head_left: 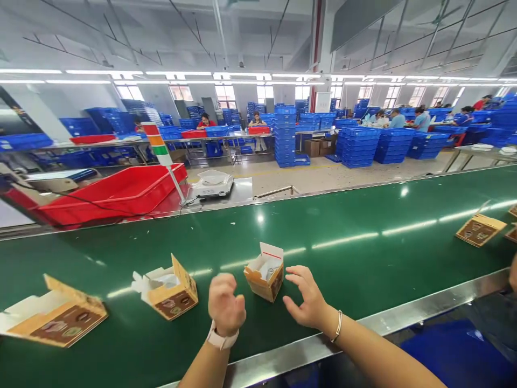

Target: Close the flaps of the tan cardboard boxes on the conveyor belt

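A small open carton (264, 283), brown with a raised white-lined flap, stands on the green conveyor belt between my hands. White wrapping shows inside it. My right hand (305, 299) is just right of the carton, fingers spread and curved, holding nothing. To the carton's left is my left hand (226, 304), slightly blurred, its fingers loosely bent and the thumb apart, with nothing visible in it. Further left are a second open carton (173, 302) with white wrapping and a third open carton (64, 323), both with lids raised.
More cartons (480, 230) lie at the belt's far right. A metal rail (388, 323) edges the near side. Beyond the belt (343, 226) are a red bin (117, 194), a scale (212, 186) and a striped signal post (159, 145). Blue crates (285, 137) and seated people are further back.
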### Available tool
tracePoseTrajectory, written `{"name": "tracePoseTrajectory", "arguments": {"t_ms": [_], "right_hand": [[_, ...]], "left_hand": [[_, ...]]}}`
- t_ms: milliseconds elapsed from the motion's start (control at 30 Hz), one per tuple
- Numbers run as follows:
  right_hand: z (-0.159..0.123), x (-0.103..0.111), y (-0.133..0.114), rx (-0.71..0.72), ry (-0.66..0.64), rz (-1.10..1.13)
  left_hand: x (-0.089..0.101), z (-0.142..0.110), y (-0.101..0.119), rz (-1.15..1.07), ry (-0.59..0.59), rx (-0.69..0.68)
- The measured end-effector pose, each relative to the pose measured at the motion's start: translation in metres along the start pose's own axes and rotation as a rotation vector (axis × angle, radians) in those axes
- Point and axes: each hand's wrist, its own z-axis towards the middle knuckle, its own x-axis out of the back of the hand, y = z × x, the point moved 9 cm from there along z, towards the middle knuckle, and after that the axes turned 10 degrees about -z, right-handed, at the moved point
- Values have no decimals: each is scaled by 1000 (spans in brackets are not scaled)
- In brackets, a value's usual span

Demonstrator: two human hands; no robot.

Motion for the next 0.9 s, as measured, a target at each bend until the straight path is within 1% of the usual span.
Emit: {"name": "tracePoseTrajectory", "arguments": {"t_ms": [33,67,167,200,233,300,433,600,667,767,833,900], "right_hand": [[1,-5,-3,32,-26,-24],[1,-10,-4,53,-52,-53],[-1,-24,3,42,-112,-133],[-2,-28,8,28,-127,-144],[-3,-32,12,17,-143,-144],[-5,-38,22,5,-178,-129],[1,-44,38,4,-243,-117],[21,-41,56,80,-318,-10],[26,-39,62,103,-352,37],[27,-37,63,157,-378,63],[25,-31,57,217,-331,55],[24,-22,52,245,-238,0]], "left_hand": [[3,4,-1,18,23,-17],[-3,8,-5,15,-25,-8],[-42,9,-21,-31,-330,104],[-53,6,-24,-48,-390,115],[-60,4,-27,-56,-424,121],[-72,1,-32,-35,-465,131],[-91,7,-35,120,-601,89],[-122,19,-35,306,-884,64],[-132,22,-35,353,-938,53],[-145,20,-34,376,-958,32],[-150,16,-34,387,-963,23],[-154,12,-33,396,-967,25]]}}
